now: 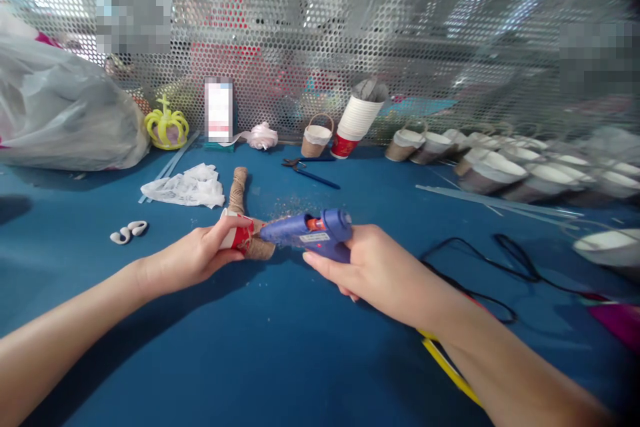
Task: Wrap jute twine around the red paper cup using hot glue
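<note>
My left hand (207, 247) is closed around a red and white paper cup (243, 237) lying on its side, partly wrapped in brown twine. In my right hand (367, 270) is a blue hot glue gun (305, 232), its nozzle pointing left at the edge of the twine on the cup. Whether the tip touches the cup is hard to tell. A roll of twine (239, 188) lies just behind the cup. Crumpled white cloth-like material (187, 187) rests behind my left hand, with white earbuds (129, 232) further left.
Pliers (313, 173) lie beyond the glue gun. Stacked paper cups (359, 117) and a small twine-covered basket (317, 140) stand by the perforated metal screen. Several more baskets (493, 170) fill the right. A black cable (480, 253) lies near my right forearm; a plastic bag (65, 107) sits left.
</note>
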Available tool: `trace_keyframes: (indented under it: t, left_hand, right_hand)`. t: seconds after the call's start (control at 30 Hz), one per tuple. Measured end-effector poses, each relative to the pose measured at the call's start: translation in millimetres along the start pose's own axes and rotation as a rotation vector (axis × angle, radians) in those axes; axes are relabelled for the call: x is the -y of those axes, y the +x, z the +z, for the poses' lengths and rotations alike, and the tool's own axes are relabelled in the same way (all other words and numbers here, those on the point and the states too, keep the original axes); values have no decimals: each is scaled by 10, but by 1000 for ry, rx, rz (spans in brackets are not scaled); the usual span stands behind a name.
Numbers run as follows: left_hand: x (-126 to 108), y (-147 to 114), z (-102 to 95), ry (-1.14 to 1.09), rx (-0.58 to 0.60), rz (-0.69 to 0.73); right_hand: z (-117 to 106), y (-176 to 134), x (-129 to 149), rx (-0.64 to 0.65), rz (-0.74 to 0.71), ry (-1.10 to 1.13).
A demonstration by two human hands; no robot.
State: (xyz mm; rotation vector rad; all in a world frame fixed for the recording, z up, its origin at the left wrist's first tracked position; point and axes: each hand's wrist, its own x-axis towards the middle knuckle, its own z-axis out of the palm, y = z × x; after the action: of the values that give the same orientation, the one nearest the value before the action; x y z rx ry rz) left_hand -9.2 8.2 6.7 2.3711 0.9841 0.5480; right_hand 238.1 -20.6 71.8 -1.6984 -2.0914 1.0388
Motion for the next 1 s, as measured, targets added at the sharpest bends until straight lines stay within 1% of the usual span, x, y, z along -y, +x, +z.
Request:
trace_keyframes:
  t: [0.13, 0.23, 0.3, 0.37, 0.4, 0.43, 0.47, 0.57, 0.63, 0.73, 0.87, 0.93, 1.0]
  left_hand:
    - [4, 2, 2, -30, -8, -43]
    - [21, 6, 13, -45, -14, -50]
    - [35, 6, 29, -27, -45, -45]
    - [45, 3, 48, -5, -81, -27]
    - [47, 0, 57, 5, -93, -14]
    - [46, -3, 66, 15, -102, 0]
    - [44, -7, 74, 24, -109, 14]
    - [30, -19, 92, 50, -124, 49]
    - [17, -25, 96, 67, -134, 85]
    - [-12, -31, 93, 103, -148, 148]
    - [-55, -32, 81, 146, -135, 185]
    - [-74, -35, 76, 155, -145, 205]
    - [-97, -41, 72, 162, -145, 237]
  right_hand:
    - [-19, -18, 35, -3, 41, 66]
    - [-106, 1, 34, -78, 42, 126]
    - [-189, 63, -14, -180, -14, 112]
    - [-264, 173, -103, -341, -58, 69]
    - [-292, 243, -158, -405, -37, 61]
    - [-310, 319, -215, -434, 7, 77]
    - [-319, 399, -272, -420, 76, 110]
    - [-301, 633, -432, -361, 162, 125]
    - [-266, 768, -523, -334, 213, 100]
    - [-217, 926, -630, -332, 268, 12]
    - [-189, 1012, -653, -385, 280, -130]
    - [-172, 987, -579, -410, 249, -156]
    - [-133, 924, -448, -382, 180, -137]
